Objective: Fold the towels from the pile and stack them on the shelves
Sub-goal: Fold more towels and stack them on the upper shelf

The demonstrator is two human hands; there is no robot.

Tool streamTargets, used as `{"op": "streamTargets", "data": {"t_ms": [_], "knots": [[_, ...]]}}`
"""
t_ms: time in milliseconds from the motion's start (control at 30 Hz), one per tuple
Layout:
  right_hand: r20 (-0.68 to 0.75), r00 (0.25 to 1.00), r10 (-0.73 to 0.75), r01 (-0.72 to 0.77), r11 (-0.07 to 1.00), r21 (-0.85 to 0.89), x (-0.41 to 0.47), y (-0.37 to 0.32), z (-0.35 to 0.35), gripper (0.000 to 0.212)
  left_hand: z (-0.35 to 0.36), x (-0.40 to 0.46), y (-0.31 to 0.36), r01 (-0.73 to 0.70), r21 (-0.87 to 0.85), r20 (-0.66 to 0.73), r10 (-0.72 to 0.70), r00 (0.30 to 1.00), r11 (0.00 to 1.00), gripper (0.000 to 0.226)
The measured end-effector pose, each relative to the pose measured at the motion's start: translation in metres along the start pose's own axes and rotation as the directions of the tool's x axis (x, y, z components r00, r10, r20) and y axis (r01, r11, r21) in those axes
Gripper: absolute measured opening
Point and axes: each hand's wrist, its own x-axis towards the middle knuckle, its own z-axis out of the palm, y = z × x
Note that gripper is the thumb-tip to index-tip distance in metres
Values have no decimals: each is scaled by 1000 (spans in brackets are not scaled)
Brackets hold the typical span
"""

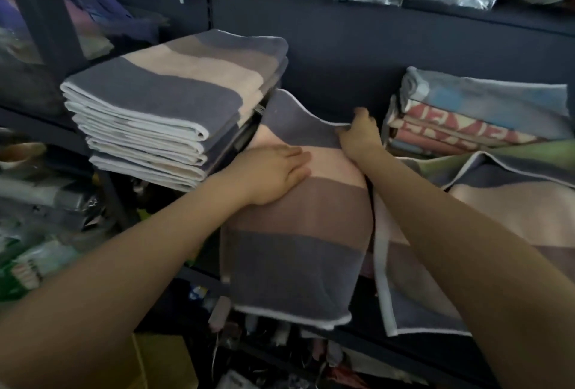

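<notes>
Two folded stacks (174, 114) (479, 111) flank the towel (298, 233) under both hands (277, 174) (357, 136).

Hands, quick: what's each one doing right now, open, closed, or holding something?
Left hand: open, fingers straight, pressing flat on the striped towel.
Right hand: closed, pinching the same towel's far grey edge.

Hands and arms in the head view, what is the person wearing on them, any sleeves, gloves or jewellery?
Nothing shows on them. The left hand and right hand are bare, with no gloves, rings or watch visible. Both forearms are bare all the way to the frame's edge, with no sleeve in view.
</notes>
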Motion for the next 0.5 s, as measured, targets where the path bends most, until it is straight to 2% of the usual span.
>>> {"op": "streamTargets", "data": {"t_ms": [100, 167, 200, 267, 333, 367, 433, 500], "knots": [[-25, 948, -316, 317, 948, 13, -52, -11, -24, 37, -1, 10, -2, -15, 15, 17, 15, 1000, 1000, 48], [-60, 901, -430, 433, 900, 53, -99, -8, -40, 22, 0, 9, -3, -8, 33, -41, 10, 999, 999, 45], [-84, 889, -450, 455, 888, 63, -124, -2, -45, 14, -2, 6, -2, -23, 60, -112, 29, 993, 998, 43], [-137, 891, -433, 445, 892, 77, -171, 14, -46, 5, -5, -5, 4, -87, 135, -340, 128, 932, 987, 43], [-179, 922, -343, 369, 918, 143, -213, 30, -35, 8, -4, -20, 8, -137, 162, -536, 204, 819, 977, 33], [-200, 934, -296, 332, 925, 186, -231, 37, -26, 12, -1, -31, 13, -138, 98, -603, 169, 779, 986, 31], [-217, 946, -241, 294, 918, 265, -259, 50, -10, 12, 14, -63, 24, -136, -201, -688, -41, 724, 970, 33], [-206, 942, -266, 319, 902, 291, -277, 62, 3, 13, 38, -100, 31, -131, -545, -661, -329, 674, 828, 39]]}}
